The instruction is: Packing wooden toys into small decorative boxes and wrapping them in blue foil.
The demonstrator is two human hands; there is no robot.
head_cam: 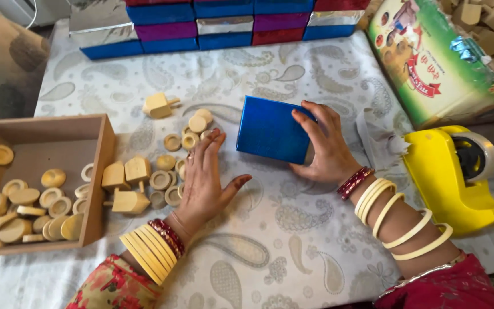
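Observation:
My right hand (326,144) grips the right side of a small shiny blue box (271,129) that rests on the paisley cloth (293,240). Fingers of that hand curl over the box's top right edge. My left hand (206,177) lies flat with fingers spread, palm down, over a scatter of small round wooden pieces (174,166), just left of the box and apart from it. Three wooden spinning-top shapes (126,186) stand to the left of that hand. Both wrists carry cream and red bangles.
A shallow cardboard tray (105,150) at the left holds several wooden discs. A yellow tape dispenser (453,177) sits at the right. Stacked blue, purple, red and silver boxes (218,26) line the far edge. A printed sack (430,63) of wooden blocks lies far right.

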